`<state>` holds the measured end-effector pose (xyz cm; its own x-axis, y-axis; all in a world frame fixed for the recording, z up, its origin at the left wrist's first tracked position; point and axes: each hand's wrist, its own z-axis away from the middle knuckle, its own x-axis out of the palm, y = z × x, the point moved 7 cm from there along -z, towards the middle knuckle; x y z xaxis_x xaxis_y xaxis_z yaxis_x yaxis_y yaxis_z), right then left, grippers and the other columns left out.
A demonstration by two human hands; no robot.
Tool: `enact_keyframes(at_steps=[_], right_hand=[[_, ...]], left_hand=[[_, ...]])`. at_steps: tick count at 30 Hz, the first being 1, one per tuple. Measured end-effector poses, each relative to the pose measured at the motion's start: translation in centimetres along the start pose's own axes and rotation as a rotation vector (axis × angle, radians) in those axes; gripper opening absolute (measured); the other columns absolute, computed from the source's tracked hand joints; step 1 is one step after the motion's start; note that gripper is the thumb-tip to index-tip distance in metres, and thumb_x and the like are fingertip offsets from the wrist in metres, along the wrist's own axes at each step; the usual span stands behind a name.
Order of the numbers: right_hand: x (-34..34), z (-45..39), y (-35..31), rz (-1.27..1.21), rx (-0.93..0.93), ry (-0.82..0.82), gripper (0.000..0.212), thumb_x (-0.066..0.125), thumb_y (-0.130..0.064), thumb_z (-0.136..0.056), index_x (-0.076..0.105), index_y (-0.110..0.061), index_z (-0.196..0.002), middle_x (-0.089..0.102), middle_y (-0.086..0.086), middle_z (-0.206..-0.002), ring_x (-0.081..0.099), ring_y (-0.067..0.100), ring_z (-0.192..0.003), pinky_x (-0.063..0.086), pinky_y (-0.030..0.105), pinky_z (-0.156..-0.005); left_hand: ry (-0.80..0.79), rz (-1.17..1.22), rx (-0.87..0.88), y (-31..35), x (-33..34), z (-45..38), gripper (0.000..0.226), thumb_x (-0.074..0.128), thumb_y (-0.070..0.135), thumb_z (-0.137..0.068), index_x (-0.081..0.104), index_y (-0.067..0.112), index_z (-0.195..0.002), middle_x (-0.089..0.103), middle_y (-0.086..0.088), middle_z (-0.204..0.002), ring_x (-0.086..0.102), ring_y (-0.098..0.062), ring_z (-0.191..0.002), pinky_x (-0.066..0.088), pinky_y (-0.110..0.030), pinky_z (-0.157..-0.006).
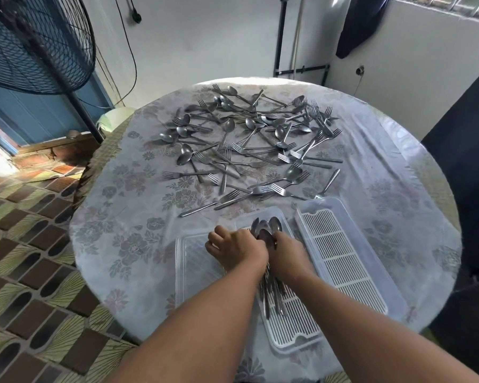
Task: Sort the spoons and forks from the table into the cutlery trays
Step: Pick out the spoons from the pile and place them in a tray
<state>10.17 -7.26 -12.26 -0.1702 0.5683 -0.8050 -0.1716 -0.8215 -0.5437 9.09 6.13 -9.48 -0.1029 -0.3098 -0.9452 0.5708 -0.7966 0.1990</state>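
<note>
Many steel spoons and forks lie in a loose pile [249, 139] across the far half of the round table. Near me stand two clear plastic cutlery trays with white slatted inserts. The middle tray [293, 324] holds a bunch of spoons [267, 229], bowls pointing away, handles running back under my wrists. My left hand [237, 248] and my right hand [286, 251] both grip this bunch from either side. The right tray [343, 261] has nothing in it.
A clear tray lid or third tray [190, 269] lies left of the middle tray, under my left arm. A floral plastic cloth [127, 222] covers the table. A big standing fan [36, 42] is at the far left, a dark chair [465, 189] at the right.
</note>
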Motion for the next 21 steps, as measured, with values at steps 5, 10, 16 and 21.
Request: enact_keyframes(at_steps=[5,10,16,21], right_hand=[[0.1,-0.2,-0.3,0.013,0.012,-0.011,0.021,0.057,-0.026,-0.099,0.067,-0.013,-0.086,0.068,0.005,-0.082,0.065,0.025,-0.075,0.051,0.036,-0.064],[1.0,0.1,-0.7,0.148,-0.054,-0.011,0.026,0.057,-0.023,-0.100,0.061,-0.009,-0.121,0.063,0.014,-0.115,0.065,0.032,-0.096,0.044,0.033,-0.071],[1.3,0.8,-0.3,0.147,-0.169,-0.044,0.034,0.053,-0.022,-0.104,0.052,-0.009,-0.135,0.053,0.018,-0.129,0.063,0.033,-0.104,0.038,0.030,-0.076],[1.1,0.2,-0.6,0.079,-0.187,-0.082,0.022,0.060,-0.013,-0.098,0.055,-0.006,-0.118,0.054,0.016,-0.122,0.061,0.033,-0.097,0.038,0.030,-0.074]], left_hand=[[-0.104,0.006,0.028,-0.2,0.6,0.1,0.030,0.056,0.042,-0.091,0.068,0.026,-0.115,0.035,-0.007,-0.139,0.027,-0.035,-0.128,0.015,-0.046,-0.117],[0.032,-0.121,0.224,-0.1,0.9,0.1,0.030,0.053,0.024,-0.093,0.071,0.023,-0.117,0.036,-0.007,-0.137,0.028,-0.034,-0.127,0.015,-0.048,-0.118],[0.252,-0.143,0.350,0.1,-0.1,1.4,0.025,0.069,0.043,-0.088,0.072,0.026,-0.105,0.041,-0.008,-0.130,0.033,-0.035,-0.120,0.014,-0.049,-0.114],[0.118,-0.239,0.324,-0.5,0.1,2.8,0.028,0.059,0.039,-0.093,0.073,0.033,-0.116,0.021,-0.008,-0.151,0.020,-0.038,-0.135,0.002,-0.057,-0.121]])
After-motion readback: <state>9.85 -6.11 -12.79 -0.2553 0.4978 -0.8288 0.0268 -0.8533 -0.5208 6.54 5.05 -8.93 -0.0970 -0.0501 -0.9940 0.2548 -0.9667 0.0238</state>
